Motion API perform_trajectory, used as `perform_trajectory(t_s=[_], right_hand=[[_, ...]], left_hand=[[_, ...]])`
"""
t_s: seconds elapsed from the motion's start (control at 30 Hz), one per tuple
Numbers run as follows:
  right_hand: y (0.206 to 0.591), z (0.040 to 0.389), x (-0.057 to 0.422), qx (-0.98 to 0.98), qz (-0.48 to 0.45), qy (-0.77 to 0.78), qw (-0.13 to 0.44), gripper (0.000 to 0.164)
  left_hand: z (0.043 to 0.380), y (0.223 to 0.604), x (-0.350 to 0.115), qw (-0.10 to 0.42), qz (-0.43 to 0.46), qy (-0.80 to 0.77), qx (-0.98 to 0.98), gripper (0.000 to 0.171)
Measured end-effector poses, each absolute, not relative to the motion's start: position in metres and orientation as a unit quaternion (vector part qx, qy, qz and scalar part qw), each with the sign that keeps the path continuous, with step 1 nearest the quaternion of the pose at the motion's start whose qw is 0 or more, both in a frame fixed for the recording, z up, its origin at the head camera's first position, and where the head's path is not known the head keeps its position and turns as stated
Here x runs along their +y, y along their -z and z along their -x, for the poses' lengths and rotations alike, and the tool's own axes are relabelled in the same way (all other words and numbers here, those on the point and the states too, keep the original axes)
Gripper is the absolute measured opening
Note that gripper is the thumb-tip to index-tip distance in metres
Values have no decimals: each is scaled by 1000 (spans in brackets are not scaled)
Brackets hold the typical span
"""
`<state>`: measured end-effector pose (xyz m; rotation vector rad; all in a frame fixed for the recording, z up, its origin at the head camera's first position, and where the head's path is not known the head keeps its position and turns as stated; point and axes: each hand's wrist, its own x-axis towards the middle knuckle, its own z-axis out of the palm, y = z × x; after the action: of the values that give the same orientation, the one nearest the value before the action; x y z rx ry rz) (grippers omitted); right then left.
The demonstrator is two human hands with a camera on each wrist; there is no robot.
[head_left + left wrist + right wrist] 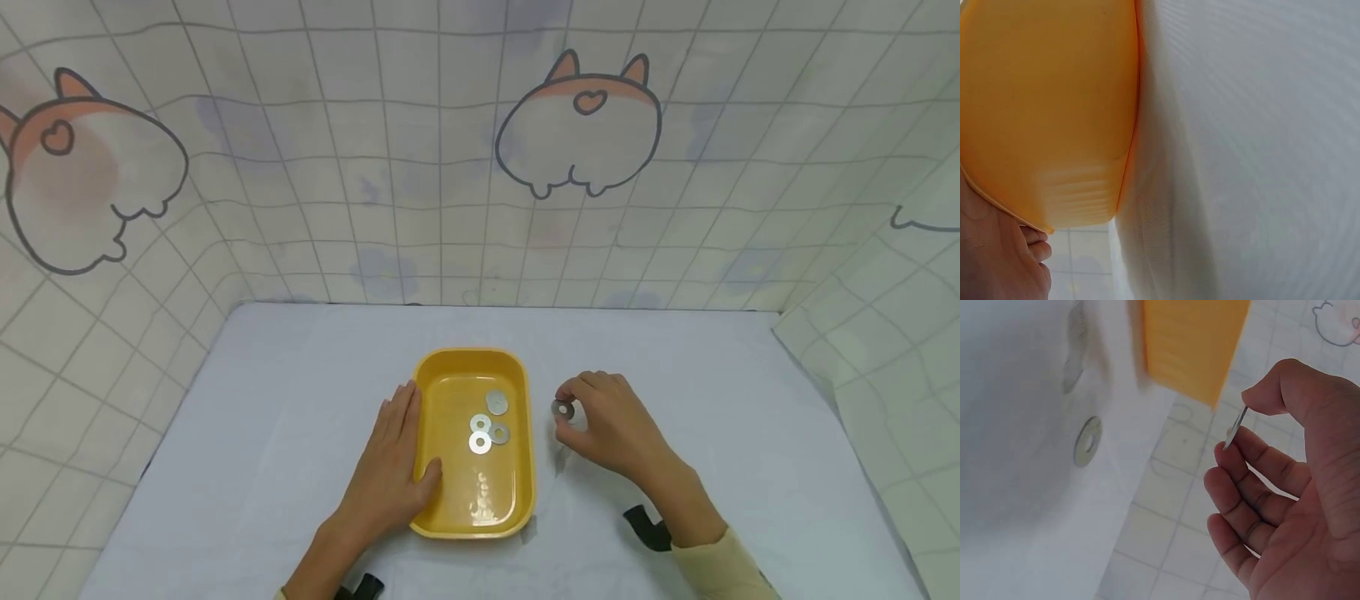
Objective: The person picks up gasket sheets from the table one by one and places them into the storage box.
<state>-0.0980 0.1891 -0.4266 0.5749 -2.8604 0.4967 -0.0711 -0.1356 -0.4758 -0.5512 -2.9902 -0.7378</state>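
A yellow tray (474, 500) lies on the white table, with several metal washers (480, 442) in it, some of them overlapping. My left hand (390, 467) rests along the tray's left rim, its fingers straight and its thumb over the edge. To the right of the tray, my right hand (611, 421) pinches a thin metal washer (1235, 429) on edge between thumb and fingertips. Another flat washer (1088, 442) lies on the table below that hand in the right wrist view. In the left wrist view the tray's outer wall (1054, 112) fills the left side.
Grey strips (561, 460) mark the cloth to the right of the tray. A curtain (450, 167) with a grid pattern and cartoon animals hangs behind and at both sides of the table. Black fittings (648, 529) sit at both wrists.
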Motion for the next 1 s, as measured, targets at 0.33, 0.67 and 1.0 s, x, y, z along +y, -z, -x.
perform_trajectory(t_s=[0.33, 0.67, 1.0], right_hand=[[412, 99, 172, -953, -222, -190, 83, 16], [404, 99, 153, -945, -243, -215, 53, 18], [405, 97, 136, -942, -261, -210, 32, 19]], left_hand=[[70, 477, -137, 20, 177, 241, -954, 94], [72, 478, -137, 12, 182, 238, -954, 96], [70, 476, -138, 3, 177, 231, -957, 93]])
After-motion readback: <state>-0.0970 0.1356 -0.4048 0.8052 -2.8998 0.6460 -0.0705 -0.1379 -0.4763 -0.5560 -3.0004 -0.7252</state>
